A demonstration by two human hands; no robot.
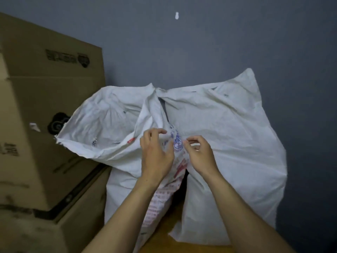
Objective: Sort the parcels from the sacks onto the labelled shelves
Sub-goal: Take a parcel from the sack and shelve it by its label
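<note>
Brown floor [160, 240], white sacks [228, 143], stacked cardboard boxes [36, 161]

Cloth hides what the sacks [218, 134] hold; their print is too blurred to read. The boxes [45, 106] run off the left edge, labels smeared. The speck [176, 15] on the wall [237, 42] is too small to tell.

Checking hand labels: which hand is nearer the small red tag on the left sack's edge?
Left. The left hand sits just right of the red tag; the right hand is farther right, past the blue print.
</note>
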